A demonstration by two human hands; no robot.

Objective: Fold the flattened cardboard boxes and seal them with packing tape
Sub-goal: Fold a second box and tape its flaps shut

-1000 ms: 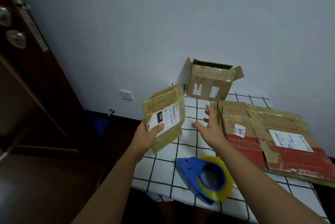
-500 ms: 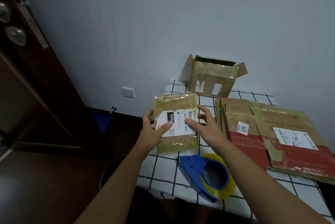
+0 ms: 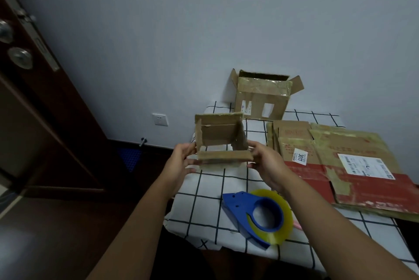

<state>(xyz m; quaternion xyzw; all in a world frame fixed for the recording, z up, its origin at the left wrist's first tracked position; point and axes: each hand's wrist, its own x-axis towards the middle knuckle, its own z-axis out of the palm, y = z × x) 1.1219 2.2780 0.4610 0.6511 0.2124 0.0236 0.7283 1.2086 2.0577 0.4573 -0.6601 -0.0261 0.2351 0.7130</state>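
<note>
I hold a small brown cardboard box [image 3: 221,138] above the table's left side, opened into a square tube with its open end facing me. My left hand [image 3: 180,162] grips its left lower corner and my right hand [image 3: 264,162] grips its right lower corner. A blue tape dispenser [image 3: 255,214] with a yellowish roll lies on the checked tablecloth [image 3: 204,193] below my right forearm. Flattened red and brown boxes [image 3: 353,166] are stacked at the right. An erected box [image 3: 263,98] with open top flaps stands at the back against the wall.
The table's left edge drops to a dark floor [image 3: 56,223]. A dark wooden door [image 3: 29,98] stands at the left. A wall socket [image 3: 160,119] and a door stop [image 3: 142,142] sit low on the wall.
The small box was flat with its label facing me; my right hand joined the left on it, and it is now opened into a tube with the open end toward me.
</note>
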